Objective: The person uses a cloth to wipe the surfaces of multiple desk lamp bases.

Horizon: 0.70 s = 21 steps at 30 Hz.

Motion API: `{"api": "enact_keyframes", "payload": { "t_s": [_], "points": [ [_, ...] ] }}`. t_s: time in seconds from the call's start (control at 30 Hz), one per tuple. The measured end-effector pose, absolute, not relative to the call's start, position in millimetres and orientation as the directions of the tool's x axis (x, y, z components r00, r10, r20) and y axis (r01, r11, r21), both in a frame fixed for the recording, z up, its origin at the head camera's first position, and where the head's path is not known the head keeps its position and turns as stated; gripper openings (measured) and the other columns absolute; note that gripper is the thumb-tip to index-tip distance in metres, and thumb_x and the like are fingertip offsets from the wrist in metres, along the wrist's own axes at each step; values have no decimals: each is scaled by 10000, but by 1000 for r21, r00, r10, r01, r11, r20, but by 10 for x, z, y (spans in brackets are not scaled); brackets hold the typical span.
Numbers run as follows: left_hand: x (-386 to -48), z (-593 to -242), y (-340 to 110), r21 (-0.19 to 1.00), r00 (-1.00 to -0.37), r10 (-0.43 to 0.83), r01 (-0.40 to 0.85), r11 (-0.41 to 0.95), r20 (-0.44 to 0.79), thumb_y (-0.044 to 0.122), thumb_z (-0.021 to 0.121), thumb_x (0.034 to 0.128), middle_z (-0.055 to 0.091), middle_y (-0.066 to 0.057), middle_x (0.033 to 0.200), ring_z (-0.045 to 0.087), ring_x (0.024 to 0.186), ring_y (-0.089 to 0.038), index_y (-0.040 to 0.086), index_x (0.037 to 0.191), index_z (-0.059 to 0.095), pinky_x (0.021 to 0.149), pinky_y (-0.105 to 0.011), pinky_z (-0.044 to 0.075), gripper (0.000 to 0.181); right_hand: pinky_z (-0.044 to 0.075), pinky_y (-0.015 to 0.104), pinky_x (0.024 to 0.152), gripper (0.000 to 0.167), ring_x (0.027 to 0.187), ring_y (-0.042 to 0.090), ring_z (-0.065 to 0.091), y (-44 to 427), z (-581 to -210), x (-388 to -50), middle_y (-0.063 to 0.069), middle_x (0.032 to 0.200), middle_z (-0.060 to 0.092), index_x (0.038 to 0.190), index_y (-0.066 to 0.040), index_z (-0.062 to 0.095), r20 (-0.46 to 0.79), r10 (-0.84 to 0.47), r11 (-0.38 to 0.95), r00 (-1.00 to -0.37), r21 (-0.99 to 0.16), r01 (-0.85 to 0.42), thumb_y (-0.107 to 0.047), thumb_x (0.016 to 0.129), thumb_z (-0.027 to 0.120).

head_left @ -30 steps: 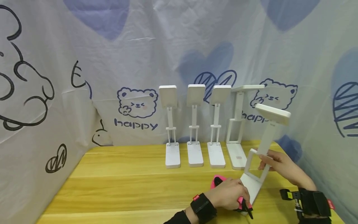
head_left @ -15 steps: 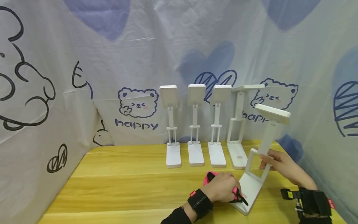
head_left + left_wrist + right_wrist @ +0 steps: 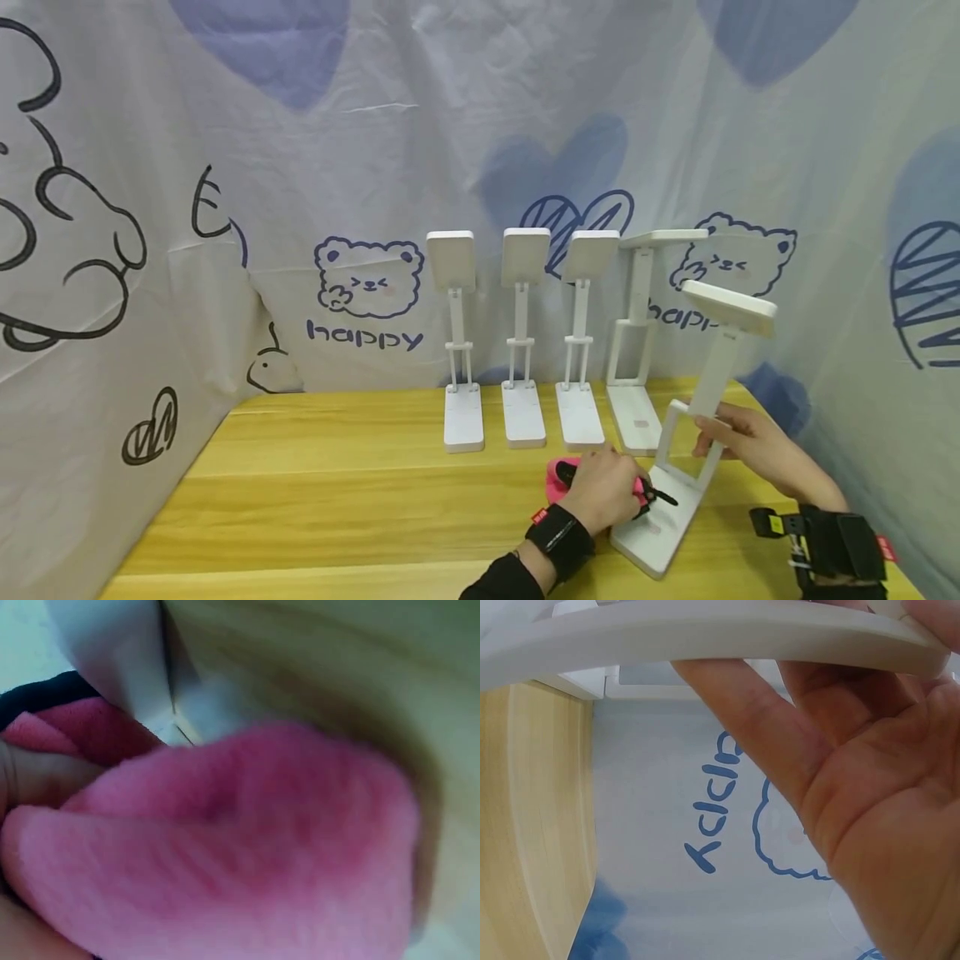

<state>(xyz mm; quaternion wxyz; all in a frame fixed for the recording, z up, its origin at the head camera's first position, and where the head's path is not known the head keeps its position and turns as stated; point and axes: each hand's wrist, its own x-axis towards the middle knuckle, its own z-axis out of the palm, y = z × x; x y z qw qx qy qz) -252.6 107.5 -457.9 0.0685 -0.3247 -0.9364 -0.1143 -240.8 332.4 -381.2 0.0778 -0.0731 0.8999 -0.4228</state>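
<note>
In the head view, my left hand [image 3: 602,490] grips a pink cloth [image 3: 558,480] with black trim, bunched against the base of a white folding phone stand [image 3: 651,546]. Pink folds of the cloth [image 3: 300,840] fill much of the left wrist view, blurred. With its thumb and fingers, my right hand [image 3: 757,446] holds one side bar of this stand's frame. That white bar [image 3: 705,634] crosses the top of the right wrist view, above the palm. The stand's flat head tilts at the top of its arm.
Several similar white stands line the back of the wooden table [image 3: 322,492], among them a left one [image 3: 463,417] and a right one [image 3: 636,421] close to the held stand. A printed curtain [image 3: 367,167] hangs behind and along both sides.
My left hand and the cloth have moved from the front end of the base, first leftward, then back up along it, uncovering the front. My right hand keeps its hold; the stand stays put.
</note>
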Motion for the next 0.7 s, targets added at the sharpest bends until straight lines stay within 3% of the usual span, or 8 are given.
{"api": "enact_keyframes", "payload": {
  "t_s": [0.2,0.4,0.57,0.7],
  "points": [
    [-2534,-4606,1186,77,-780,584,612,787,225,339,810,735,683,199,1007,546,909,-78,441,980,753,825,-337,437,271,547,435,855,421,979,176,628,3312,-3794,-2408,53,955,659,951,-32,635,-68,-208,629,-976,-773,-80,-388,1040,429],
    [-2547,-4607,1284,54,-793,562,588,807,235,345,781,787,678,178,1019,535,899,-91,419,1001,739,776,-331,441,231,556,394,831,417,948,136,633,3299,-3798,-2407,54,935,661,944,-28,637,-50,-218,619,-975,-779,-98,-376,1043,429],
    [-2551,-4606,1337,-36,-745,637,644,764,198,405,778,798,650,228,1106,508,936,-75,467,1047,719,777,-316,413,263,560,390,818,412,922,107,632,3312,-3796,-2393,66,944,664,957,-10,633,-48,-210,616,-976,-782,-95,-353,1048,425],
    [-2544,-4596,1346,-39,-691,706,710,703,156,380,791,788,638,253,1109,488,973,-45,492,1066,708,825,-302,402,312,560,398,828,415,936,143,645,3319,-3802,-2395,67,948,650,966,-9,628,-49,-224,609,-973,-787,-101,-360,1047,422]
  ]
}}
